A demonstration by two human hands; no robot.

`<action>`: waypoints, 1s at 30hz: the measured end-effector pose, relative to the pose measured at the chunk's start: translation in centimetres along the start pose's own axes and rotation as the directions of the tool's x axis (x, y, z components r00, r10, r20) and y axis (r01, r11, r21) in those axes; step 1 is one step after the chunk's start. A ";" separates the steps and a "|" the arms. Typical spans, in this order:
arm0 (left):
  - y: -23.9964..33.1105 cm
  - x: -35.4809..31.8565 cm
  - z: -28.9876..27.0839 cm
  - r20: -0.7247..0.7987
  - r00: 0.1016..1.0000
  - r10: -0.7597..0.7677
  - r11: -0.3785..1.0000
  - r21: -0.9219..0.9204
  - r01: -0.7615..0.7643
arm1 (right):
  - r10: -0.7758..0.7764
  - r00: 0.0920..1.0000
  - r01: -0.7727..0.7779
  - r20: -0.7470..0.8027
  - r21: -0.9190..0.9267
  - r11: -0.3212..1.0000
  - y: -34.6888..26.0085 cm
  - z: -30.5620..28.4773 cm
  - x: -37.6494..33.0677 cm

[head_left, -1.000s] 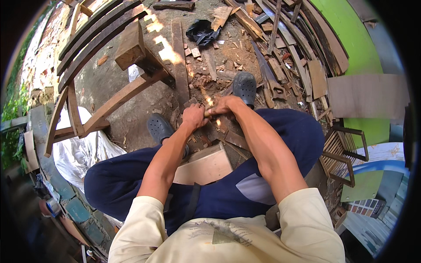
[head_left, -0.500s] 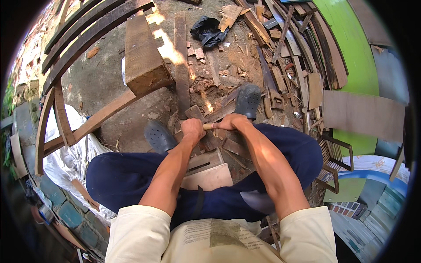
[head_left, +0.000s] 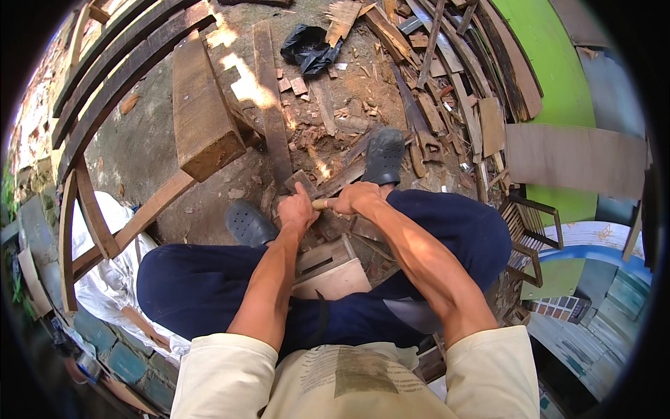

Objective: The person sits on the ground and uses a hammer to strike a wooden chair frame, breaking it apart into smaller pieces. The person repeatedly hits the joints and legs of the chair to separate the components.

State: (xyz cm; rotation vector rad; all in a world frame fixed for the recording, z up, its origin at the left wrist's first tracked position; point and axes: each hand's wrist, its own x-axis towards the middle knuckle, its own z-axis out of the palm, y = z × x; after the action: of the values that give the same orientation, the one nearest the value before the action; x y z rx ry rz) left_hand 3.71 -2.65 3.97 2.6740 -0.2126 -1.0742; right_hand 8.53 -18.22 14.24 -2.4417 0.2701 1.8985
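Observation:
My left hand point(head_left: 299, 209) and my right hand point(head_left: 356, 198) are closed around a short light wooden handle point(head_left: 320, 204), low between my feet. Only the stretch between my fists shows; whatever it joins to is hidden. My left thumb points up and away from the fist. Just beyond that hand lies a small dark wood block point(head_left: 301, 184). Nearer to me, between my thighs, sits a pale wooden piece point(head_left: 335, 276) with a rectangular slot in its top.
A thick timber beam point(head_left: 204, 115) rests across a wooden frame point(head_left: 150, 209) at the left. Ahead are a black plastic bag point(head_left: 310, 50) and wood scraps. A handsaw point(head_left: 430, 146) lies right of my right shoe point(head_left: 384, 155), beside stacked planks point(head_left: 471, 91). A slatted wooden rack point(head_left: 528, 227) stands right.
My left thumb has lifted off the fist. Both hands have drawn slightly closer together, still on the handle. The whole view has shifted a little.

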 end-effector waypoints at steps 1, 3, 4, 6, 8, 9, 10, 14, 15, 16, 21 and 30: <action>0.0 -0.1 0.0 0.006 1.000 -0.008 1.000 -0.001 0.008 | 0.001 1.000 -0.001 -0.005 0.005 1.000 0.1 -0.1 0.1; -0.2 -0.3 -0.4 0.025 1.000 -0.016 1.000 0.008 0.016 | -0.012 1.000 0.013 -0.006 0.008 1.000 -0.2 -0.1 0.2; 0.0 -0.2 -0.7 0.039 0.999 -0.016 1.000 0.018 0.015 | -0.041 0.999 0.041 -0.008 0.009 0.999 -0.2 0.0 0.1; 0.1 -0.2 -0.9 0.052 0.998 -0.019 0.999 0.028 0.018 | -0.089 0.996 0.090 -0.020 0.018 0.996 0.6 0.1 -0.7; -0.2 -0.3 -0.5 0.050 0.998 -0.024 0.999 0.029 0.023 | -0.094 0.995 0.095 -0.031 0.036 0.995 0.6 0.5 -0.3; -0.2 -0.5 -0.3 0.038 0.999 -0.003 1.000 0.022 0.002 | -0.087 0.995 0.089 -0.042 0.035 0.995 0.7 0.7 -0.5; -0.1 -0.5 -0.2 0.025 1.000 0.000 1.000 0.015 -0.001 | -0.081 0.995 0.083 -0.052 0.035 0.996 0.8 0.8 -0.7; 0.1 -0.5 -0.4 -0.032 0.997 0.071 0.997 0.008 -0.071 | -0.021 0.998 0.022 -0.055 0.025 0.999 0.6 1.1 0.0; -0.1 -0.7 -0.2 -0.038 0.995 0.095 0.995 0.013 -0.095 | -0.018 0.997 0.020 -0.069 0.030 0.999 0.2 1.5 -0.5; -0.3 -0.6 -0.3 -0.023 0.996 0.083 0.996 0.021 -0.083 | -0.015 0.997 0.018 -0.082 0.034 0.999 0.0 1.7 -0.7; -0.4 -0.4 0.0 -0.013 0.998 0.058 0.997 0.051 -0.057 | -0.060 0.994 0.064 -0.093 0.043 0.997 0.4 1.9 -0.4; -0.4 -0.6 0.0 -0.036 0.995 0.094 0.993 0.073 -0.091 | -0.049 0.988 0.057 -0.146 0.049 0.997 0.2 2.4 -0.9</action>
State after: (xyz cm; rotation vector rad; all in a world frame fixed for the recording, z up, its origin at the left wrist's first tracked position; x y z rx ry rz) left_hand 3.33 -2.17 4.29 2.7158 -0.3704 -1.0032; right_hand 5.99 -18.02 14.53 -2.5285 0.2534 1.6746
